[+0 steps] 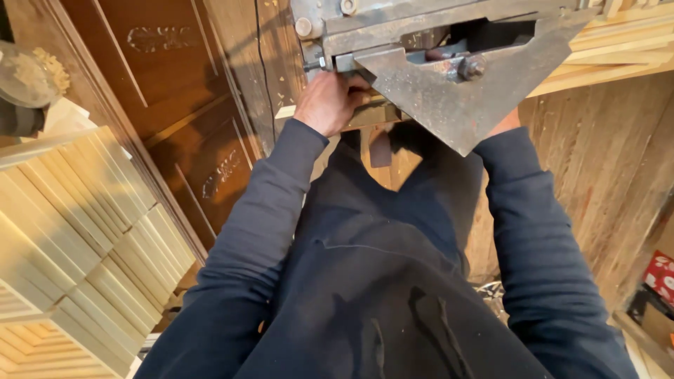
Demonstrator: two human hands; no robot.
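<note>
Two hands at machine | left hand (328, 102) gripping wooden strip (365, 116) under triangular steel guard (463, 91) | right hand (507, 121) hidden, grip untellable | keep fingers clear of guard edge, strip held flat.

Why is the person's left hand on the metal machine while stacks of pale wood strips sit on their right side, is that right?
Not quite. The stacks of pale wood strips sit on the person's left side, not the right. The rest holds: the left hand is at the metal machine. The head view shows it.
</note>
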